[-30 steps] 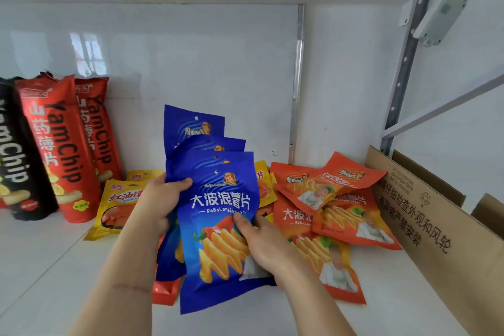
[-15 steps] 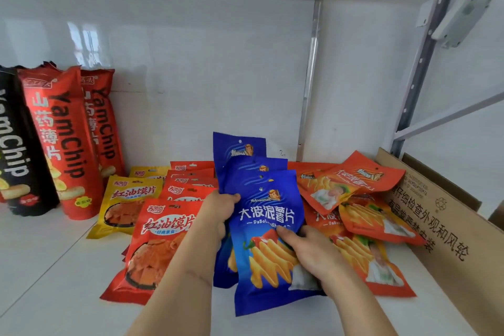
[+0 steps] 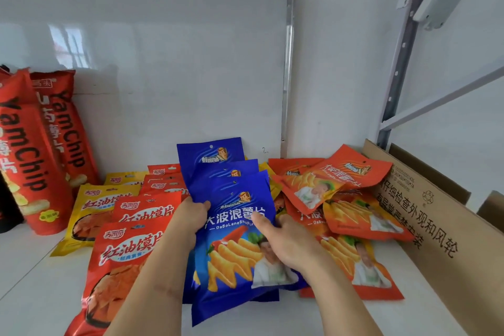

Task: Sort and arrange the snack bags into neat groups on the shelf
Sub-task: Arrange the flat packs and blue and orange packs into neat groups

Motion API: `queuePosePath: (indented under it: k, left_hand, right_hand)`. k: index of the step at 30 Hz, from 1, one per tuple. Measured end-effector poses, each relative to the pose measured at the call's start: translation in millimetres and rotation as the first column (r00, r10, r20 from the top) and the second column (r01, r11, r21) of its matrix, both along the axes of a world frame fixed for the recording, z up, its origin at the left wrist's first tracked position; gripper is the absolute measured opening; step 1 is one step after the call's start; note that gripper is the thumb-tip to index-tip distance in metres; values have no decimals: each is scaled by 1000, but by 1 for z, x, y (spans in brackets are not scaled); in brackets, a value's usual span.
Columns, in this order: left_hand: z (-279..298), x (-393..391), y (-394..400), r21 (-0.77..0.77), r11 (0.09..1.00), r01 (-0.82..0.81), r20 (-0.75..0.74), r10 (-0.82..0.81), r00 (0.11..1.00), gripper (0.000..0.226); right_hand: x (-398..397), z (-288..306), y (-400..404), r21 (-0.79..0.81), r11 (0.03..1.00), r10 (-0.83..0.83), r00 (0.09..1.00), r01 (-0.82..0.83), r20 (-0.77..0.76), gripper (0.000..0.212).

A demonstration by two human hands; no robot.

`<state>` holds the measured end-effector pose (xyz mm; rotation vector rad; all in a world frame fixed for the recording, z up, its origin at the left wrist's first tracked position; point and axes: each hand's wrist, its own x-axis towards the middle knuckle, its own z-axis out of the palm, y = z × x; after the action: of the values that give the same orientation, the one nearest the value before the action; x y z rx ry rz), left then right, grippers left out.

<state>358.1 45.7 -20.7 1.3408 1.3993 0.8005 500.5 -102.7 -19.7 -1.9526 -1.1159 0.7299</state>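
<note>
Three blue chip bags [image 3: 231,199] are fanned in a stack in the middle of the white shelf [image 3: 35,289]. My left hand [image 3: 188,219] grips the stack's left edge, thumb on the front bag. My right hand [image 3: 283,237] holds the right side, thumb pressing on the front bag's face. Red snack bags [image 3: 125,251] lie overlapped on the left, with yellow bags [image 3: 90,207] behind them. Orange chip bags [image 3: 351,207] are piled loosely on the right.
Tall red YamChip bags [image 3: 32,161] and a black one [image 3: 8,210] stand at the far left against the white back wall. A cardboard box [image 3: 436,229] stands along the right side. A metal shelf upright [image 3: 398,57] rises at the back right.
The blue stack came down from being held up and moved right and lower toward the shelf. My right thumb slid up the front bag. The red bags on the left came into view.
</note>
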Motion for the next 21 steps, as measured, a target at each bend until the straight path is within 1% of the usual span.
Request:
queuePosePath:
  k: [2, 4, 6, 8, 9, 13, 16, 18, 21]
  left_hand:
    - [-4, -1, 0, -8, 1000, 6, 12, -6, 1000, 30]
    - [-6, -2, -1, -18, 1000, 7, 34, -6, 999, 24]
    - [-7, -2, 0, -29, 1000, 2, 41, -1, 999, 20]
    - [-7, -1, -2, -38, 999, 5, 50, -3, 999, 18]
    - [-6, 1, -3, -36, 999, 11, 55, -9, 998, 16]
    - [-6, 4, -5, -31, 999, 8, 79, -5, 997, 9]
    - [-7, 5, -1, -31, 1000, -3, 90, 6, 996, 10]
    - [-9, 5, 1, -38, 999, -12, 100, 16, 995, 11]
    - [-11, 4, 2, -48, 999, -7, 109, 12, 994, 12]
  right_hand:
    - [13, 10, 4, 43, 999, -17, 998, 14, 53, 57]
    - [27, 22, 16, 144, 989, -31, 997, 21, 70, 49]
    - [42, 34, 32, 235, 970, -83, 990, 54, 115, 41]
    - [59, 39, 53, 271, 960, -112, 984, 70, 141, 41]
    - [67, 37, 65, 249, 967, -103, 982, 61, 160, 42]
    - [84, 19, 104, 83, 997, -20, 968, -1, 250, 42]
    - [87, 10, 123, -41, 998, -21, 920, 41, 392, 44]
    - [87, 6, 128, -138, 984, -39, 901, 109, 432, 55]
    - [85, 3, 133, -232, 960, -49, 911, 157, 410, 77]
